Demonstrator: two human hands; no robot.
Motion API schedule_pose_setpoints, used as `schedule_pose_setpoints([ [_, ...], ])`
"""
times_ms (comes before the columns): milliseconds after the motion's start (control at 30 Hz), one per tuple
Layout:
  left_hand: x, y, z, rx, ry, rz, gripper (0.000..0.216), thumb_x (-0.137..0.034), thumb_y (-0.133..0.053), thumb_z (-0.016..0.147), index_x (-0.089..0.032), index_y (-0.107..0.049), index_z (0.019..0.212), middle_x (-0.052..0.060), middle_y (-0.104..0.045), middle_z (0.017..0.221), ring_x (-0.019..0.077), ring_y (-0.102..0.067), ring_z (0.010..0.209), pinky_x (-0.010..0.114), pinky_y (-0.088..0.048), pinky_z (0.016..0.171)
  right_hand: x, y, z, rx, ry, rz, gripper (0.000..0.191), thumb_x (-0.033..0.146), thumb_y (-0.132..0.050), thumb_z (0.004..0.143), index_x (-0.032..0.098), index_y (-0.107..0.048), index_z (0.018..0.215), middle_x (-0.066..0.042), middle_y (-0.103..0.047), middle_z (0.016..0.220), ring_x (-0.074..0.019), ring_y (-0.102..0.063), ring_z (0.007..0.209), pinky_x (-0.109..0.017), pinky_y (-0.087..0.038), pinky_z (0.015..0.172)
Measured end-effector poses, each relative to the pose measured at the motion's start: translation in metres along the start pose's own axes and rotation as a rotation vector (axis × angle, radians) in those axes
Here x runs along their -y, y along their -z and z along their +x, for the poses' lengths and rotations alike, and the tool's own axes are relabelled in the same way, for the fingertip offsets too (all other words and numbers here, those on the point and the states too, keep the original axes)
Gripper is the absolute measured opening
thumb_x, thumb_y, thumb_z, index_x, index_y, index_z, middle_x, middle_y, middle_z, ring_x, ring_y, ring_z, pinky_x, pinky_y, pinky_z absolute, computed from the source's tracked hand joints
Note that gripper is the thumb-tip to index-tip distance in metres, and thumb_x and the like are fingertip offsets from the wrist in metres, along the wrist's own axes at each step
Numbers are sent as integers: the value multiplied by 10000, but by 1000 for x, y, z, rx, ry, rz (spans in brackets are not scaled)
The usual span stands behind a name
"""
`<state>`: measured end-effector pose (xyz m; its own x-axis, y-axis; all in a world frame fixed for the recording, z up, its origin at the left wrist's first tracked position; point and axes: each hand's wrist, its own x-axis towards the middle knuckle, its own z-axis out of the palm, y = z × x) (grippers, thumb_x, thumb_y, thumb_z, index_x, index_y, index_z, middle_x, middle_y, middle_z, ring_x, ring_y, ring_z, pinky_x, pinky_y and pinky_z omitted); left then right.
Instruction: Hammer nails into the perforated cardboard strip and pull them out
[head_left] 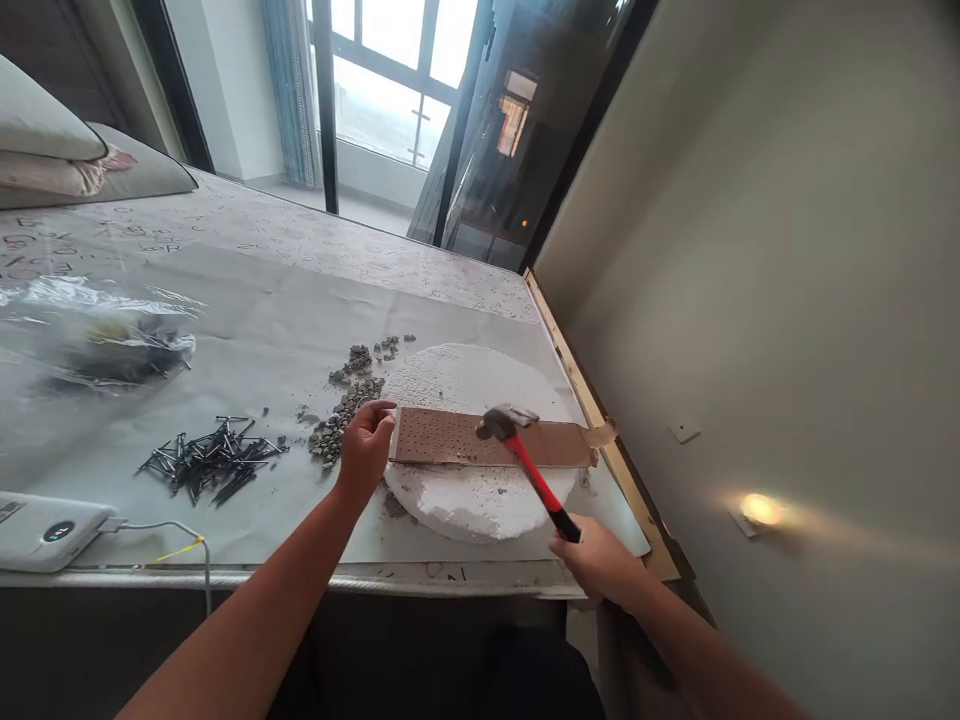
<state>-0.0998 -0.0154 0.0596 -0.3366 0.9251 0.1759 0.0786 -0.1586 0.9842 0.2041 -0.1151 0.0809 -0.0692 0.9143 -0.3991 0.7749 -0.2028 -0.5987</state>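
A work surface covered in pale grey sheeting [247, 330] fills the view from the head camera, with a window beyond it and a plain wall on the right.

At the far left edge lies a white power bank [45, 530] with a cable running from it. Above that sits a crumpled clear plastic bag [105, 340] with dark contents (too blurred to name). Further right, a loose heap of dark nails [210, 462] lies on the sheeting, and beside it a scatter of small grey bits [346, 400].

The left hand [365, 447] comes next, its fingers curled over the left end of a brown perforated strip [450, 437], pressing it down. The strip lies flat across a round white foam disc [469, 495], reaching past the disc's right edge.

The head of a hammer [525, 462] hovers just over the middle of the strip; whether it touches cannot be told. Its red handle slants down to the right hand [600, 562], which is closed firmly around the black grip near the table's front edge.
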Motion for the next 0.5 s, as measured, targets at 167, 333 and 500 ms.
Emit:
schedule_pose_setpoints([
  [167, -4, 21, 6, -45, -13, 430, 246, -291, -457, 703, -173, -595, 870, -7, -536, 629, 127, -469, 550, 225, -356, 535, 12, -2, -2, 18, -24, 42, 105, 171, -479, 704, 188, -406, 631, 54, -391, 506, -87, -372, 475, -212, -261, 464],
  [333, 20, 51, 18, 213, 71, 974, 131, -246, -499, 666, -182, -600, 719, 58, -622, 692, 184, -557, 643, 239, -374, 557, 13, -7, -5, 18, -52, 148, 144, 165, -492, 694, 202, -373, 622, 82, -342, 443, -68, -324, 393, -212, -223, 417],
  [500, 59, 60, 11, 462, 266, 1162, 169, -224, -620, 569, -169, -493, 472, 64, -587, 575, 211, -586, 668, 253, -421, 597, 19, -10, -27, 82, -66, 465, 230, 358, -525, 731, 227, -340, 693, 122, -281, 377, -60, -252, 294, -203, -197, 337],
])
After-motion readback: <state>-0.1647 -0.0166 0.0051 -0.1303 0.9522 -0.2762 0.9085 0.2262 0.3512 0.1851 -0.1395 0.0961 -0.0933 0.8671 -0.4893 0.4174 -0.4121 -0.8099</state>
